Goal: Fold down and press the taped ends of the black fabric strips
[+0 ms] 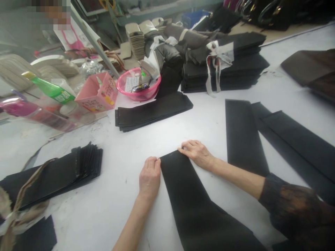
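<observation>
A long black piece of flat material (192,195) lies on the white tabletop, running from the middle toward the bottom edge. My left hand (150,176) pinches the left corner of its far end, fingers closed. At the right corner of that same end, my right hand (196,152) grips the edge between thumb and fingers. The far edge between both hands looks narrow and folded or seamed. Right of my right forearm lies another black strip (242,136), flat on the table.
A stack of black pieces (151,113) lies ahead, beside a pink basin (138,85) and pink box (98,94). More black pieces (52,177) are stacked at left, near a cloth tie. Tied black bundles (222,75) stand behind. Another person (75,35) is at far left.
</observation>
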A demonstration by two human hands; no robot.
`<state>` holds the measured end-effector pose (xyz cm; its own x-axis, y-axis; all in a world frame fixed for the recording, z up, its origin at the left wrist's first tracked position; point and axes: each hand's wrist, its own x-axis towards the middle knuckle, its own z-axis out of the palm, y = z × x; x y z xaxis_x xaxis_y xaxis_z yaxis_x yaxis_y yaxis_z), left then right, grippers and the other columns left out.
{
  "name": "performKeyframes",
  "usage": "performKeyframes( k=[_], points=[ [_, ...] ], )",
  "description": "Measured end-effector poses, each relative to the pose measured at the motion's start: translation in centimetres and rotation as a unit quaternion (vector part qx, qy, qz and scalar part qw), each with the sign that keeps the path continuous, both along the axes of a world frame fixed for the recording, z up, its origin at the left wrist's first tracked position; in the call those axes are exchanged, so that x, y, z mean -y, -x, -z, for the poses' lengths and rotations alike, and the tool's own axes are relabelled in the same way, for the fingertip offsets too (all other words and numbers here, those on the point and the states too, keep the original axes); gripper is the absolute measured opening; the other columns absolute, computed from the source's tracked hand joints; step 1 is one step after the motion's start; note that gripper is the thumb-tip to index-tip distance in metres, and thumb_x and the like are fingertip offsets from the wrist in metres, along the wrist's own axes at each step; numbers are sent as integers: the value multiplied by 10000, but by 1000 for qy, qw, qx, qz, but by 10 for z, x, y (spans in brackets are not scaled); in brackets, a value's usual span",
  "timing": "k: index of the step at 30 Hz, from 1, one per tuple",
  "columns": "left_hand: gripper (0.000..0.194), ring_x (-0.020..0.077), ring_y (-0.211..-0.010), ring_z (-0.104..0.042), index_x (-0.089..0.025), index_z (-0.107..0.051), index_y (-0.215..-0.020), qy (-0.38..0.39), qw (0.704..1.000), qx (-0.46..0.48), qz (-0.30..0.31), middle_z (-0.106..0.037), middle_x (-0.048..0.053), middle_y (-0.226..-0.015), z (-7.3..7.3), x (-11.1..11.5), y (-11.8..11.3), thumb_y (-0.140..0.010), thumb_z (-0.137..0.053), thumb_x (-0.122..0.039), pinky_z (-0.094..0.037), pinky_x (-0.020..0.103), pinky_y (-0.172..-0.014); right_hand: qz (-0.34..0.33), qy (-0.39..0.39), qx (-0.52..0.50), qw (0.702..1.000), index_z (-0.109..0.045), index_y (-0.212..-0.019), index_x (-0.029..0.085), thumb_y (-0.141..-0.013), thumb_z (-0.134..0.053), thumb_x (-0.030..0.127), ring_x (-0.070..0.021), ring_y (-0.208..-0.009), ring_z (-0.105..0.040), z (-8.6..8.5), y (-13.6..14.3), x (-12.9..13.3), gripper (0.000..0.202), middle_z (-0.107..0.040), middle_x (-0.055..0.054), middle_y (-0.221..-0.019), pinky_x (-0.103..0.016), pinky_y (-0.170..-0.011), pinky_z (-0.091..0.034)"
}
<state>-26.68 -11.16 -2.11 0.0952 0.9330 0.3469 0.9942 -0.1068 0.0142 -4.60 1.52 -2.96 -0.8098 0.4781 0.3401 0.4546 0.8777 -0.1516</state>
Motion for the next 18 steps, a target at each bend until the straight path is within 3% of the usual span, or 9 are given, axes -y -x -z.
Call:
performKeyframes(
  k=[5, 10, 14, 18],
  points=[
    [159, 238, -998, -544, -161, -572, -947, 15, 998, 61, -30, -589, 107, -1001, 6, 4, 2, -912, -440, -79, -477, 364, -858, 69, 113, -41, 990, -649, -1117, 242, -955, -470, 175, -179, -994, -508, -9, 3, 1, 250, -620, -52, -1053, -294, -843, -415],
    [198, 260, -1019, -528, -170, -571, -955, 22, 990, 137, -34, -581, 113, -1012, 7, 6, 3, -890, -414, -67, -465, 393, -884, 56, 208, 48, 975, -653, -1070, 212, -857, -653, 304, -230, -1043, -496, -32, 33, -2, 232, -619, -75, -1064, -328, -873, -389],
    [218, 263, -1011, -534, -186, -575, -951, 15, 982, 182, -38, -581, 103, -991, 6, 5, 2, -862, -423, -57, -467, 397, -873, 60, 251, 72, 963, -687, -870, 185, -770, -739, 277, -224, -894, -560, -40, 53, -9, 145, -643, -72, -925, -295, -738, -395],
    [207, 264, -1005, -545, -186, -582, -994, -3, 968, 248, -49, -590, 101, -986, 2, 5, 3, -876, -433, -105, -465, 411, -875, 62, 321, 62, 943, -693, -743, 188, -718, -761, 266, -166, -741, -576, -45, 52, -17, 106, -656, -23, -795, -237, -605, -360]
  ],
)
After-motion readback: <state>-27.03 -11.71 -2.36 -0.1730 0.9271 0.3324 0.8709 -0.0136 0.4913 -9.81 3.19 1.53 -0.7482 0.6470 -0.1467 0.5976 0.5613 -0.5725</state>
